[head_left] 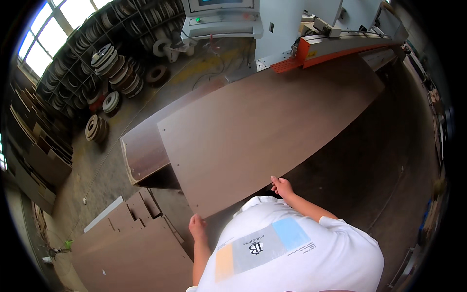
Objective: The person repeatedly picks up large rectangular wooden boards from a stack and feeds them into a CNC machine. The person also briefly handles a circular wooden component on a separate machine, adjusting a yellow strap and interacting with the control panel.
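A large flat brown board [258, 131] stretches from in front of me up to the right, its far edge against a machine with an orange guard [321, 51]. Small dark holes run along its left end. My left hand [197, 228] is closed on the near left corner, fingers partly hidden. Along the near edge, close to my body, my right hand [282, 187] pinches the same board, thumb on top and the other fingers curled at the edge. The board lies partly over a brown support surface [146, 151] with a rounded corner.
More brown panels [131, 248] are stacked at the lower left. A grey control console [221, 19] stands at the far side. Rolls of edging strip [116, 73] sit on the floor and rack at the far left. Boards [36, 141] lean along the left side.
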A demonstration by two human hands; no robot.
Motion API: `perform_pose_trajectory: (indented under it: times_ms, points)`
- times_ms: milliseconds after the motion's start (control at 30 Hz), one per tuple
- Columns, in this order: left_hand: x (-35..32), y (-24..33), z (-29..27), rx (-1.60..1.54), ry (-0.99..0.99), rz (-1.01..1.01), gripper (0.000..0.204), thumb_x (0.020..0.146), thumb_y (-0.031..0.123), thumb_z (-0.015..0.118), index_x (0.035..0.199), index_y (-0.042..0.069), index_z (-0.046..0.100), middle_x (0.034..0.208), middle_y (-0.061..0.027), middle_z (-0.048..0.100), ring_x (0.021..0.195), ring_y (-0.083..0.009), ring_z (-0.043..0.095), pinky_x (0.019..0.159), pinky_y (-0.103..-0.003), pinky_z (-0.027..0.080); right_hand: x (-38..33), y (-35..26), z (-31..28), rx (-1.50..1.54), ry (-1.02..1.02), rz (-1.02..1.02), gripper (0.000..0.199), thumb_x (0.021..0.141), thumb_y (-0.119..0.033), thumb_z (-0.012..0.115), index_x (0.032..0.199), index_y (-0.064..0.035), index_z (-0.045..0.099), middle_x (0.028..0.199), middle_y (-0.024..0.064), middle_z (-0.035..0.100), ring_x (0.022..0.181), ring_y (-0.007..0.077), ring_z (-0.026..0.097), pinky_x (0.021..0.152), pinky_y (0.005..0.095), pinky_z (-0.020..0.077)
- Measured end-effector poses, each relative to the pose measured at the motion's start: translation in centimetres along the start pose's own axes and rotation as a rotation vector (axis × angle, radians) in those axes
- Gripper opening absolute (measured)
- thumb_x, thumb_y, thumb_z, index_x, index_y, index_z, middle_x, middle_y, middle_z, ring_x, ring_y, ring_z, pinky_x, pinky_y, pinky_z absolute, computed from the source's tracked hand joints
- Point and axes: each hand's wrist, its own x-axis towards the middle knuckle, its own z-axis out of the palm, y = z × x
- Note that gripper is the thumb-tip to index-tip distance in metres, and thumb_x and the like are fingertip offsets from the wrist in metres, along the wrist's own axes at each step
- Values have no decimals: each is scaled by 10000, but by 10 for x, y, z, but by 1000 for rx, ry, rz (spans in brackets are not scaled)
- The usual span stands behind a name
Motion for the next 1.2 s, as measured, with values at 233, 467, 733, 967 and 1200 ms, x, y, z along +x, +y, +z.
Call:
perform_pose_trajectory:
  times_ms: [233, 467, 733, 967, 1200]
  points:
    - [-6, 1, 43, 193, -231, 21, 318, 1015, 311, 605, 1085, 14, 693, 711, -7, 595, 627, -106, 552, 564, -277, 451, 4, 5, -1, -30, -25, -29, 429, 998, -456, 626, 886, -42, 622, 701, 44, 635, 566, 99, 529, 550, 261, 459]
    - [-7, -8, 94, 336, -426, 37, 346, 1022, 349, 569, 1003, 24, 685, 770, -34, 641, 704, -138, 603, 649, -331, 496, 10, 14, -3, -136, -47, -42, 480, 994, -474, 579, 958, -9, 690, 761, 63, 699, 636, 141, 607, 632, 296, 500]
    - [-2, -45, 100, 553, -500, 78, 441, 1013, 375, 580, 1231, 6, 683, 1076, -137, 734, 998, -221, 678, 878, -357, 523, 5, 7, 2, -191, -146, -38, 523, 982, -517, 595, 1013, -9, 717, 766, 67, 710, 626, 128, 599, 607, 292, 495]
    - [9, -71, 32, 735, -467, -21, 453, 964, 352, 646, 1201, -32, 690, 1132, -176, 736, 1055, -245, 685, 915, -353, 519, -9, -3, 2, -204, -238, -1, 481, 1004, -494, 606, 916, -32, 709, 656, 40, 644, 518, 85, 519, 476, 263, 422]
    - [66, -169, -78, 579, -303, -58, 440, 930, 347, 662, 1144, -33, 718, 1077, -169, 754, 1001, -243, 710, 901, -360, 528, 2, -3, -2, -219, -180, -89, 498, 1015, -483, 580, 946, -16, 739, 663, 50, 672, 556, 99, 545, 572, 270, 476]
